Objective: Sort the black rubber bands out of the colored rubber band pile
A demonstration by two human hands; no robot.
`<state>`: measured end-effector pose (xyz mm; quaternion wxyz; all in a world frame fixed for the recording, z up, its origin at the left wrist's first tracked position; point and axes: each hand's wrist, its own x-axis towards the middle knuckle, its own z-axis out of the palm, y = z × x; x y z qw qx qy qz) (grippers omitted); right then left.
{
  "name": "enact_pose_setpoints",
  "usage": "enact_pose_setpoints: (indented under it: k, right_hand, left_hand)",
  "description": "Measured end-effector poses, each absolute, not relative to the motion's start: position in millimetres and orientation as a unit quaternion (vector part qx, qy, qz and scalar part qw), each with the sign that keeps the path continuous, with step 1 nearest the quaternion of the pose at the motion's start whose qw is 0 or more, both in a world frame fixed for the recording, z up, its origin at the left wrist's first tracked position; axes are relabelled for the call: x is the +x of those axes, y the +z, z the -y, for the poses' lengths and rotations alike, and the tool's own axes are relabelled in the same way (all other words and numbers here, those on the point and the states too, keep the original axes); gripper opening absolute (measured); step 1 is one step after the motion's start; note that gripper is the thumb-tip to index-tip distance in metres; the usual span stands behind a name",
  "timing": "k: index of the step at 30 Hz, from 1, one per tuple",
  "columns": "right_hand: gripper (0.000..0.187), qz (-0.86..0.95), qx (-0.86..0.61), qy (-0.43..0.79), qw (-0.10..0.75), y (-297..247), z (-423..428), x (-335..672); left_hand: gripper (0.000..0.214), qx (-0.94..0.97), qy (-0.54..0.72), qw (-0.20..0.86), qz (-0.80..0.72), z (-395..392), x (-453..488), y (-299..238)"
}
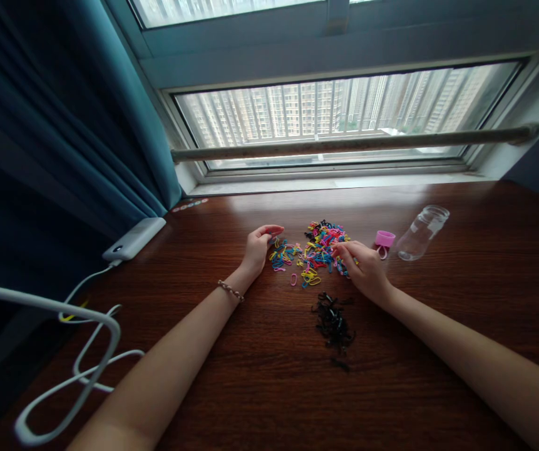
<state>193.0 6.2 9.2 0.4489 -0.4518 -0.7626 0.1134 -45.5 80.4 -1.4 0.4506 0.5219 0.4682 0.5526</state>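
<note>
A loose pile of small coloured rubber hair bands (pixel 320 249) lies on the brown table, in pink, blue, yellow and some black. My left hand (pixel 256 249) rests at the pile's left edge, fingers curved and apart, beside a smaller cluster of bands (pixel 284 254). At the right side of the pile is my right hand (pixel 367 269), its thumb and fingertips pressed together among the bands; what they pinch is too small to make out. A separate heap of black hair bands (pixel 333 321) sits nearer to me, between my forearms.
A clear jar (pixel 422 233) lies on its side at the right, next to a pink lid (pixel 384 238) with a loop. At the left are a white power bank (pixel 135 238) and a white cable (pixel 115 332). Behind the brown table (pixel 260 388) are a window rail (pixel 344 145) and a blue curtain (pixel 109 113).
</note>
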Motion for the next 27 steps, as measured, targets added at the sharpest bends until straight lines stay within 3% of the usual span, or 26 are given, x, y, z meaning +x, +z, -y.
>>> enact_pose_setpoints:
  k: [6,10,16,20,24,27]
  right_hand:
    - [0.031,0.773,-0.492,0.043,0.399,8.9,-5.8,193.6]
    - [0.03,0.751,-0.511,0.02,0.416,9.4,-8.1,194.5]
    - [0.03,0.686,-0.559,0.056,0.462,2.7,-17.0,201.2]
    - [0.031,0.675,-0.566,0.078,0.467,-0.5,-19.9,203.1]
    - [0.031,0.682,-0.552,0.087,0.473,0.9,-19.5,201.9]
    - [0.031,0.684,-0.546,0.092,0.475,1.6,-19.1,201.2]
  left_hand:
    - [0.034,0.845,0.345,0.165,-0.374,-49.9,-33.3,20.9]
    - [0.037,0.951,0.19,0.103,-0.22,-36.9,-25.3,23.7]
    - [0.025,0.904,0.27,0.019,-0.33,-50.0,-35.2,9.9]
    - [0.025,0.886,0.32,0.019,-0.335,-49.1,-35.3,14.6]
    - [0.029,0.958,0.203,0.084,-0.186,-40.8,-28.2,24.1]
    - [0.025,0.955,0.2,0.112,-0.189,-41.0,-27.3,23.2]
